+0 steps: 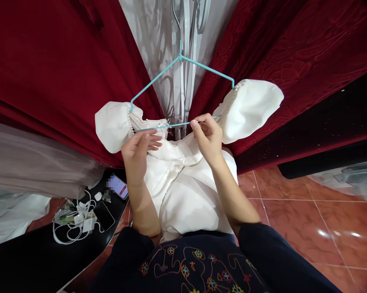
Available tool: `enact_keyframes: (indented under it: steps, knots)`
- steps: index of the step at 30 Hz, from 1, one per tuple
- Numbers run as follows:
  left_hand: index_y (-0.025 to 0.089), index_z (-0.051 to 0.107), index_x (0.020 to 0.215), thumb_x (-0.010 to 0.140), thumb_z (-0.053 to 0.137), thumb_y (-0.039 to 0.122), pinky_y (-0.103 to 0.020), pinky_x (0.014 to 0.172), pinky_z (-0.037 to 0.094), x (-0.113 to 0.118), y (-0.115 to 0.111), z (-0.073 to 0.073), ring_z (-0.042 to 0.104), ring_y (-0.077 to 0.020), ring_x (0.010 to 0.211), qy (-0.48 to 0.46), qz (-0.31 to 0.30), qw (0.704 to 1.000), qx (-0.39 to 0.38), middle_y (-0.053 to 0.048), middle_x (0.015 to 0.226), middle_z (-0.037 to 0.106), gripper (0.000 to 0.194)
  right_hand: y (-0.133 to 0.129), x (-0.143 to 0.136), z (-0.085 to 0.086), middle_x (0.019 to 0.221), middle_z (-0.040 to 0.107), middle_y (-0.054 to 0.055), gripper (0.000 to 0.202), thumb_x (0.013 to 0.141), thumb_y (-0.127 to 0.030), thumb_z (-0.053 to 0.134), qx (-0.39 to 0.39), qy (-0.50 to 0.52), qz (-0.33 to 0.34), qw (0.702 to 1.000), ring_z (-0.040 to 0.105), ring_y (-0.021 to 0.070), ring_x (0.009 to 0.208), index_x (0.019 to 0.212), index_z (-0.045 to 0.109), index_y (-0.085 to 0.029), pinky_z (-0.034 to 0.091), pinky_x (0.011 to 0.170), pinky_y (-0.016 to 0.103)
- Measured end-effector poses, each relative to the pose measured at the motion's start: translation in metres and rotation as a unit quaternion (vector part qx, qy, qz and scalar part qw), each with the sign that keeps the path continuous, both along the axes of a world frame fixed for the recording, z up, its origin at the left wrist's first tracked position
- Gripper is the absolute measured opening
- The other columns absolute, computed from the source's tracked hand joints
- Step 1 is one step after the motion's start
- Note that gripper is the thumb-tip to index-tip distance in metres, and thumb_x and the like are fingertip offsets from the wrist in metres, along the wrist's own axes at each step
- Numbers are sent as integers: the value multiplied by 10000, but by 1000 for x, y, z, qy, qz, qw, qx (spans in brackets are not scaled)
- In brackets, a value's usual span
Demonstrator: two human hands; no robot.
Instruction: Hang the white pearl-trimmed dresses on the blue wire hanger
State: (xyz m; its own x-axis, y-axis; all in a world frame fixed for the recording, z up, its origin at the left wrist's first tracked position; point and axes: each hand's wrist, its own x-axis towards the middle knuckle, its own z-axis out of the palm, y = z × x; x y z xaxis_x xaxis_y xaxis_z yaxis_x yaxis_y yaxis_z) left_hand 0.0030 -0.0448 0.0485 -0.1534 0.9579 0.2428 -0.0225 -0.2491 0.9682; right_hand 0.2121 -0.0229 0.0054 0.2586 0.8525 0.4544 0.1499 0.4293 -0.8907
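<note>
A white dress with puffed sleeves and beaded edging hangs on a light-blue hanger, its skirt falling toward my lap. My right hand pinches the hanger's lower bar between thumb and fingers, near the right sleeve. Beside the left sleeve, my left hand has its fingers apart just under the same bar, holding nothing. The hanger's metal hook points up, in front of white hangers.
Red curtains hang on both sides, with sheer white fabric between them. At the lower left a black table bears two phones and tangled white cables. The floor is red tile.
</note>
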Motion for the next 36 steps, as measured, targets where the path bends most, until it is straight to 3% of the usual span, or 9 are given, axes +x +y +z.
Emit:
enact_keyframes:
  steps: [3,5,10,15,20,24,29,33,36]
  knots:
    - [225,774,1003,989,753,385,-373,862,606,-2,0,4,730,-195,853,39,218,963,154,-39,908,779,162,-1,-2,-2,702,457,-52,380,1008,-598,679,4,10,-11,1000,408,81,622,933,634,-228,311,580,264]
    - [251,734,1069,957,771,358,-449,1038,569,-5,6,1,713,-245,1067,114,287,927,211,-59,1062,760,159,-2,-4,-1,712,464,-47,374,1010,-588,681,1,16,-12,1000,415,82,640,932,635,-226,324,595,261]
    - [227,580,1373,901,772,366,-526,1258,398,-10,30,-16,563,-320,1405,282,280,891,217,-126,1412,634,528,1,-1,1,691,441,-53,404,979,-612,715,-2,14,16,1000,392,73,617,911,643,-220,331,597,255]
    - [233,589,1337,918,683,263,-491,1271,380,-13,47,-21,593,-291,1365,338,252,876,233,-102,1352,674,431,6,6,1,652,379,-65,454,932,-656,754,3,-3,2,1000,348,70,593,871,636,-222,305,588,257]
    - [216,627,1268,813,697,124,-473,1203,436,-13,58,-12,617,-285,1247,328,294,872,212,-77,1208,669,470,7,9,1,645,382,-65,477,925,-669,757,-3,-15,-15,1000,342,71,598,844,621,-219,304,598,262]
    - [196,673,1146,771,609,-5,-419,1158,462,-12,68,-4,635,-245,1166,314,277,890,182,-45,1113,640,430,7,11,3,638,371,-67,504,920,-694,747,-6,-20,-20,1000,338,71,594,833,609,-217,298,596,264]
    - [123,694,987,813,517,-84,-271,925,527,-24,80,13,648,-152,956,228,244,913,233,-46,997,642,323,7,9,8,623,370,-69,514,901,-703,760,-7,-17,-13,1000,349,70,592,824,636,-210,305,594,254]
    - [100,653,890,833,441,-100,-260,885,523,-50,90,25,626,-132,874,158,318,891,283,-35,882,636,296,7,8,13,610,368,-72,551,869,-737,770,-18,-6,-1,1000,342,68,588,803,638,-206,309,586,247]
    - [95,629,916,821,418,-111,-278,918,529,-76,97,16,621,-129,880,119,386,861,308,-36,903,619,310,7,7,14,601,366,-75,547,860,-733,783,-19,3,0,1000,338,68,584,803,638,-208,309,586,246]
